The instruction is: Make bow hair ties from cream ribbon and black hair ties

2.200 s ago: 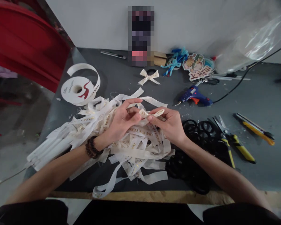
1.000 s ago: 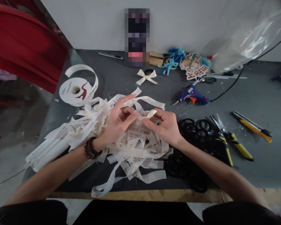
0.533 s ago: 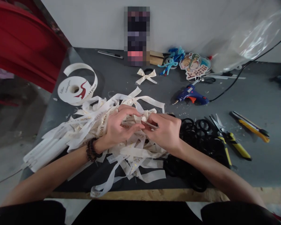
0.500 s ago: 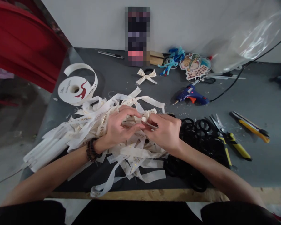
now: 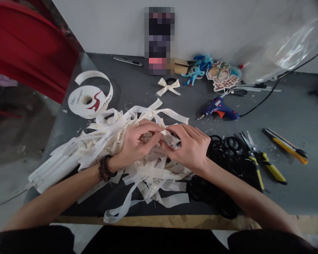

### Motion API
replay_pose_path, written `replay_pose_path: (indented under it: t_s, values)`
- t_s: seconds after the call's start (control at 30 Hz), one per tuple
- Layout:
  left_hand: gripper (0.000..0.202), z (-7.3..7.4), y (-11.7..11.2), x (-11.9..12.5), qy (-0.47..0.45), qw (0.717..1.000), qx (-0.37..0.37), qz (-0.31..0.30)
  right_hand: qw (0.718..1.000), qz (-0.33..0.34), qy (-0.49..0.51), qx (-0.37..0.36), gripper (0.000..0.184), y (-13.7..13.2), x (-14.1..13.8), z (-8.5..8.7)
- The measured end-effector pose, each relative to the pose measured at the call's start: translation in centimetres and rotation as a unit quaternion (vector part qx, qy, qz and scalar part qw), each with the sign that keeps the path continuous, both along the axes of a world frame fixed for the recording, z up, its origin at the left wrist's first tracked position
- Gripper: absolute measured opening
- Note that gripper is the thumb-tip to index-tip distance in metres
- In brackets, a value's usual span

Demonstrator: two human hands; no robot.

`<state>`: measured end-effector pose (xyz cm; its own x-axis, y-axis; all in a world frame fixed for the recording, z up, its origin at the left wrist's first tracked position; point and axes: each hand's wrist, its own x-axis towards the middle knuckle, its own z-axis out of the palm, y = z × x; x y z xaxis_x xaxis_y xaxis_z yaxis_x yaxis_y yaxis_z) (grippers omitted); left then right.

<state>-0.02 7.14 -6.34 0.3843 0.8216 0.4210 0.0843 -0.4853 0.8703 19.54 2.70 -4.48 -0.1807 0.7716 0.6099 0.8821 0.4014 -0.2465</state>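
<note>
Both forearms come in from the bottom corners and angle inward, so the hands meet near the middle of the table (image 5: 294, 113), above a heap of loose ribbons (image 5: 148, 172). The left hand (image 5: 141, 141) has its back turned up, fingers bent over toward the right, thumb tip brought close to the fingertips; it pinches one side of a small white ribbon (image 5: 164, 132). The right hand (image 5: 192, 144) mirrors it — wrist slightly bent, knuckles up, fingers curled — and grips the ribbon's other side between thumb and forefinger, with a rounded gap behind the pinch where more pale ribbon shows. The ribbon sits between the two sets of fingertips, its exact fold hidden by them. The left wrist wears a dark beaded bracelet (image 5: 105, 168). The right forearm passes over black hair ties (image 5: 222, 187) — a finished bow (image 5: 169, 86) lies beyond the hands.
</note>
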Motion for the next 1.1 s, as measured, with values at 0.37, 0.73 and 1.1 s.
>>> replay_pose_path:
  t_s: [0.37,0.73,1.1]
  values:
    - [0.016,-0.1,0.8,0.0,-0.067,0.98,-0.153,-0.105,0.999,0.026,-0.017,0.044,0.007,0.4,0.7,-0.4]
    - [0.01,-0.2,0.7,0.2,-0.015,0.996,-0.061,-0.062,0.996,0.034,-0.061,0.058,0.009,0.1,0.8,0.1]
    - [0.01,-0.3,0.9,0.4,-0.012,0.994,-0.076,-0.082,0.994,0.046,-0.057,0.076,0.016,1.0,1.6,-0.3]
